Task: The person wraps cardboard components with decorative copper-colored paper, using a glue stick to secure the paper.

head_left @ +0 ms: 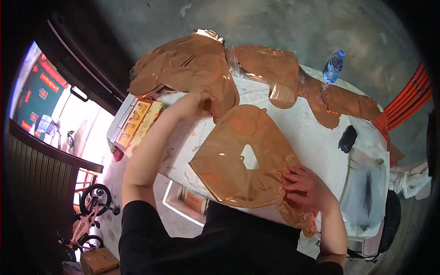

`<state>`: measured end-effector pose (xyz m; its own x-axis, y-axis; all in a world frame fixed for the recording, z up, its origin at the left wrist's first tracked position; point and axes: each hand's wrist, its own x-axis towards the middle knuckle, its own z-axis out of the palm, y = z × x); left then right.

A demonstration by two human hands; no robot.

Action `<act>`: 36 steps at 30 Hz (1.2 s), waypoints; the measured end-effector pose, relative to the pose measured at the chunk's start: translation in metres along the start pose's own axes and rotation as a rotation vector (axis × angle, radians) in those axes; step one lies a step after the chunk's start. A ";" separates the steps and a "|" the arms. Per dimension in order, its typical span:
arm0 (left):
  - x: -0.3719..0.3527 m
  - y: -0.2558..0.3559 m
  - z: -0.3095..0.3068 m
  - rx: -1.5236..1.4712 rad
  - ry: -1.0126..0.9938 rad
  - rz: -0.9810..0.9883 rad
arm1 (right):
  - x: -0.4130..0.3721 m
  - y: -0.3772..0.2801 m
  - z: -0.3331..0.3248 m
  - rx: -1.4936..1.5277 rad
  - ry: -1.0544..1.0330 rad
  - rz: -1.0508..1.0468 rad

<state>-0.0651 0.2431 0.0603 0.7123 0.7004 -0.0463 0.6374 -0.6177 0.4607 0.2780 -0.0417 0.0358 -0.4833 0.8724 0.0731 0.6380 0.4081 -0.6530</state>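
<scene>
A flat brown foil balloon with a triangular opening lies over the near side of the white table. My right hand is closed on its crumpled right edge, with bunched foil hanging below the fingers. My left hand reaches across to the lower edge of a larger brown foil balloon at the back left; its fingers are smeared by motion. A printed pack reading "FALL" lies beside my left forearm.
More brown foil pieces in clear film lie along the table's far edge. A blue water bottle stands behind them. A black object and a clear plastic bag lie on the right. A bicycle stands on the floor at left.
</scene>
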 end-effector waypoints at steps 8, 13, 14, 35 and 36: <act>0.003 -0.030 0.026 0.210 0.228 0.092 | -0.001 -0.007 0.001 0.021 0.090 0.125; 0.011 -0.005 0.044 0.470 0.366 0.122 | -0.001 -0.008 0.001 0.048 0.099 0.147; 0.011 0.001 0.051 0.461 0.411 0.123 | -0.001 -0.008 0.001 0.028 0.097 0.145; 0.023 -0.012 0.068 0.348 0.545 0.148 | 0.000 -0.014 0.002 -0.084 0.082 0.131; 0.025 -0.014 0.069 0.299 0.495 0.093 | 0.000 -0.014 0.002 -0.085 0.083 0.134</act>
<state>-0.0361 0.2445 -0.0088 0.5929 0.6776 0.4352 0.6853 -0.7083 0.1693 0.2676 -0.0480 0.0435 -0.3417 0.9382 0.0546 0.7434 0.3054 -0.5950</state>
